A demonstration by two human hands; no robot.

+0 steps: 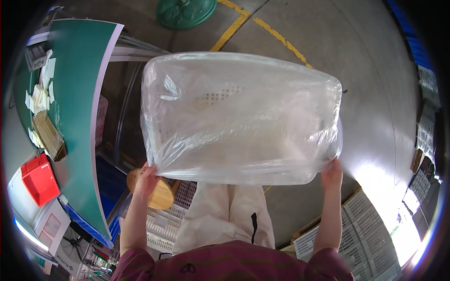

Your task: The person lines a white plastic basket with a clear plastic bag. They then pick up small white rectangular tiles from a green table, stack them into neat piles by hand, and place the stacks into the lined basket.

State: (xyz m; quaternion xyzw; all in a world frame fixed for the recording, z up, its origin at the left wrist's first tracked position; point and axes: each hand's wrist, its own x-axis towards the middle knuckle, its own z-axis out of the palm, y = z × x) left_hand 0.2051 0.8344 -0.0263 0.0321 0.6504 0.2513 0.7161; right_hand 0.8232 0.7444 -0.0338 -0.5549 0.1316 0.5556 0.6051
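A large pale, rounded-rectangle crate fills the middle of the head view, with rows of small holes showing through clear film. A clear plastic bag is drawn over its rim and hangs wrinkled along the near edge. My left hand pinches the film at the near left corner. At the near right corner, my right hand is closed on the film's edge, its fingertips partly hidden. Whether the film lines the crate or covers its top, I cannot tell.
To the left stands a green-topped table with a cardboard piece and a red bin. A round wooden stool seat is by my left forearm. Stacked white crates stand at lower right; a green round base lies beyond.
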